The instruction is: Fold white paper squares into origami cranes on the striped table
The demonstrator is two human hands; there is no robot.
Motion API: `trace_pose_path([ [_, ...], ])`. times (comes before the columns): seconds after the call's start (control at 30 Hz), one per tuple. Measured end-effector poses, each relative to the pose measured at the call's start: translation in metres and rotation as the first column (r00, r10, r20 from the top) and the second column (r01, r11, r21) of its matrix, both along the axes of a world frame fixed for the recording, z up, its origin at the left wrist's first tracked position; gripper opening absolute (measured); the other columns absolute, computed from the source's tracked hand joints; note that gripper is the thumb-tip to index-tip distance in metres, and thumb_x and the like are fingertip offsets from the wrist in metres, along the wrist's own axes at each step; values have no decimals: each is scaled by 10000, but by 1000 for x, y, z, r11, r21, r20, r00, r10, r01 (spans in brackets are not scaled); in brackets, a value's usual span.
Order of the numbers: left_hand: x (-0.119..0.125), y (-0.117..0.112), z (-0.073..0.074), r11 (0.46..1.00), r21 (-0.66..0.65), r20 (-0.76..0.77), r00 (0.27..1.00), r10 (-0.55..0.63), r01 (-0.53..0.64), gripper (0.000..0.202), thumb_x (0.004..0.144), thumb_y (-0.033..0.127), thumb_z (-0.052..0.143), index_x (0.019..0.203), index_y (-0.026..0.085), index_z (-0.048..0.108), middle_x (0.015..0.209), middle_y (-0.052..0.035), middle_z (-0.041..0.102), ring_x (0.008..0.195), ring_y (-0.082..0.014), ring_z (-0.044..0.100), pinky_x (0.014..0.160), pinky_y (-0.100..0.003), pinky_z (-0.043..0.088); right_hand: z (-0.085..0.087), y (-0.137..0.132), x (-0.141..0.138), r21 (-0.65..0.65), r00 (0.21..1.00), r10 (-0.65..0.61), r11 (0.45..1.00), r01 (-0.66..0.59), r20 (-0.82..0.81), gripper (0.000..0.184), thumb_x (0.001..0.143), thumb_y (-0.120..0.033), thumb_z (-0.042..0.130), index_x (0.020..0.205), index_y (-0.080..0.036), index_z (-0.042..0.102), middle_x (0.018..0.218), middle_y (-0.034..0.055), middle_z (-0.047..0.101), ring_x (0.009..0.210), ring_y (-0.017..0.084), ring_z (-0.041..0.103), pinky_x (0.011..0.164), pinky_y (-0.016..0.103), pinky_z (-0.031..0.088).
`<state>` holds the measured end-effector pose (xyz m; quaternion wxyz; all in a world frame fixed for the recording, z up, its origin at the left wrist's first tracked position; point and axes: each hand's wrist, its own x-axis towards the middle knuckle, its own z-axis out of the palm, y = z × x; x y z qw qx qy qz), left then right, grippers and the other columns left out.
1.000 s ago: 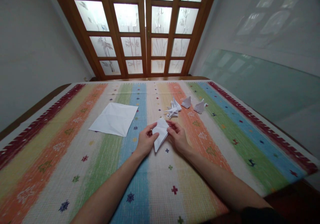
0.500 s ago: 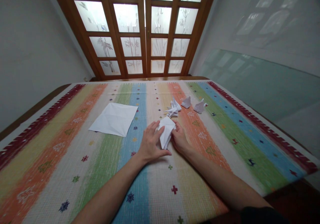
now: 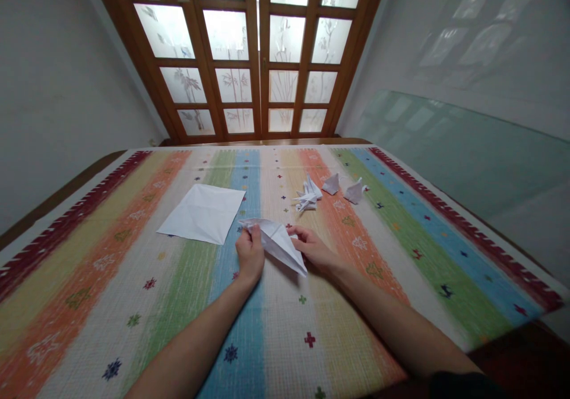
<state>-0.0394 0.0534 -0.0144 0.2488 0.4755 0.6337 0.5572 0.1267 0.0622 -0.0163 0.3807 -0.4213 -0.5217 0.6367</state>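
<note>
A folded sheet of white paper [image 3: 278,241], partly opened out with crease lines across it, is held between my two hands just above the tablecloth. My left hand [image 3: 250,253] pinches its left end, thumb on top. At its right side my right hand [image 3: 309,246] grips the far edge, with some fingertips hidden behind the paper. To the left lies a flat, creased white paper square [image 3: 202,212]. Beyond my right hand rest a spiky folded white paper piece [image 3: 308,196] and two smaller folded paper pieces, one nearer [image 3: 331,184] and one farther right [image 3: 354,191].
A striped, patterned tablecloth [image 3: 187,304] covers the table. Behind its far edge stand wooden doors [image 3: 260,90] with frosted panes. A greenish glass panel [image 3: 445,143] leans along the right wall.
The compact folded paper has been opened out into a wider shape. My left hand has moved left with one end of it; my right hand has shifted slightly left.
</note>
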Motion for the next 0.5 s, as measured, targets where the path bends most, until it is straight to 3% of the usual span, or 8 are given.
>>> trace_pose_path([
  [0.13,0,-3,1,999,-32,-205,979,-5,-1,286,871,401,439,686,201,525,600,-29,573,576,-180,545,580,-280,380,6,-2,0,329,989,-74,944,28,126,413,837,-582,503,738,-194,604,867,39,571,797,167,523,691,281,410],
  [0.2,1,-4,1,996,-48,-278,957,-86,76,267,884,382,431,701,209,517,585,-15,547,563,-177,535,583,-279,364,10,-5,-1,422,974,-90,907,-5,207,362,809,-531,564,692,-190,592,870,38,565,815,172,513,713,286,401],
  [0.27,2,-4,0,988,-65,-299,942,-153,140,286,906,377,402,701,212,514,577,-11,535,551,-175,529,577,-281,352,11,-7,-2,404,954,-71,913,-56,291,248,733,-410,659,655,-189,575,762,5,545,711,151,485,644,267,374],
  [0.37,1,-2,0,983,-100,-265,948,-178,157,373,944,389,321,671,209,501,567,-16,532,543,-176,523,558,-287,349,10,-9,-4,323,944,-78,946,-31,320,154,669,-250,650,579,-188,542,618,-32,496,611,128,448,578,246,331],
  [0.43,2,-1,3,978,-141,-264,946,-188,155,395,954,412,299,690,203,506,576,-17,538,562,-183,538,563,-291,375,9,-9,-5,284,957,-98,959,17,272,179,663,-230,616,526,-190,509,558,-42,465,574,120,430,554,241,315],
  [0.5,3,-3,6,975,-168,-315,929,-192,145,315,914,458,412,831,183,541,695,-40,595,669,-214,596,623,-318,436,8,-9,-6,252,966,-133,965,75,221,232,674,-260,610,492,-194,481,511,-49,429,531,110,390,518,237,285],
])
